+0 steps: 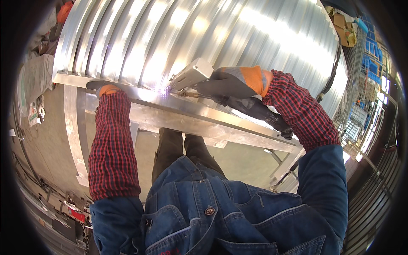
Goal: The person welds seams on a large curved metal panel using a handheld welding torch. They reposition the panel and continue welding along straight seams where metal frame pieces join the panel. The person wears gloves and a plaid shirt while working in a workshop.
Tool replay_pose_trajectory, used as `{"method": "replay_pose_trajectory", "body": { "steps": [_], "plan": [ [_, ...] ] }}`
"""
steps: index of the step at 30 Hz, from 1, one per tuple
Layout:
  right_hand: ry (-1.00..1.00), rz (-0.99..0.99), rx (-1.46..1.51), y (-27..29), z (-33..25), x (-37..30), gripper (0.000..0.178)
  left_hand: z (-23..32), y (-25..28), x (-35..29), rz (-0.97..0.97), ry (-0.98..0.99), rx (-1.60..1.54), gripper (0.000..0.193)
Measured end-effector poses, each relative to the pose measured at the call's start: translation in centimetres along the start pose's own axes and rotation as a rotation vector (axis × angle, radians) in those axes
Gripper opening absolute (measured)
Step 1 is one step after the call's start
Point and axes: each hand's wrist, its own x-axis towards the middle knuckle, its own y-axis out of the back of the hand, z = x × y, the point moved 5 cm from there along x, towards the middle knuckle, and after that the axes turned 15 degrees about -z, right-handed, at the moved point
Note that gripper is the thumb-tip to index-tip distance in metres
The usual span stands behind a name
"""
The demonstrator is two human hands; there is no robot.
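My right hand (pixel 236 83), in a grey and orange glove, is closed around a welding torch (pixel 197 70) with a pale boxy head and a dark handle. The torch tip points left at a bright purple-white spark on the long metal edge bar (pixel 204 111). Ribbed shiny metal panels (pixel 178 32) lie just beyond this bar. My left hand (pixel 106 88), gloved alike, lies flat on the bar's left part, left of the spark; its fingertips are partly hidden. Both forearms have red and dark checked sleeve covers.
Below the bar runs a metal frame with legs (pixel 74 131), close to my legs. A black cable (pixel 329 78) lies over the panels at the right. Blue crates (pixel 372 59) and wire racks stand beyond it. Cardboard (pixel 340 25) sits at the far right, plastic sheeting (pixel 36 80) at the left.
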Motion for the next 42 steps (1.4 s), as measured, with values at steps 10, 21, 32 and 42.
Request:
{"method": "replay_pose_trajectory", "body": {
  "steps": [10, 21, 32, 42],
  "plan": [
    [0.019, 0.026, 0.075, -0.2, 0.9, -0.2, 0.078, 1.3, 0.9, -0.7, -0.003, 0.067, -0.013, 0.041],
    [-0.003, 0.056, 0.130, -0.7, 2.5, -0.3, 0.070, 0.7, 0.0, -2.6, -0.005, 0.141, -0.036, 0.039],
    [0.112, 0.356, -0.111, -4.9, 0.8, -6.9, 0.068, 1.5, 0.7, 0.2, -0.009, 0.180, -0.088, 0.038],
    [0.038, 0.807, -0.214, -17.2, 2.9, -7.6, 0.059, 4.3, 0.6, 4.7, -0.028, 0.171, -0.126, 0.036]
  ]
}}
